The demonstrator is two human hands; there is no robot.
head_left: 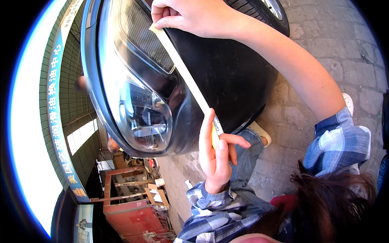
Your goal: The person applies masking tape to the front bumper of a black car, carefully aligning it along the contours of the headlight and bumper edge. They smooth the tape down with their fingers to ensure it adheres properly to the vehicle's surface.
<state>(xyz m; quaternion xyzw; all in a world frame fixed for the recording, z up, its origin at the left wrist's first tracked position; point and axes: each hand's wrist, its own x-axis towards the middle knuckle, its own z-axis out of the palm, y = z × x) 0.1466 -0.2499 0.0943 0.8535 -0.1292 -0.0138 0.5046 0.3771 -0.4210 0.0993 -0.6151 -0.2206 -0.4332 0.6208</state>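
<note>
Head view, with counts: one thin, cream-coloured, flat tape strip (pixel 188 79), stretched straight from 11 o'clock toward the centre, over the border between one glassy, curved headlight (pixel 142 109) at 9 o'clock and one smooth black body panel (pixel 227 73) near 12. At 12 o'clock, grip of the right hand (pixel 184 16) pinched on the strip's end; at 5, grip of the left hand (pixel 215 164) closed around one printed tape roll (pixel 217 124). Also one grooved rubber tyre (pixel 254 9) at 1 o'clock, rough grey paving blocks (pixel 360 77) at 3, one scuffed red cabinet (pixel 131 218) at 7.
</note>
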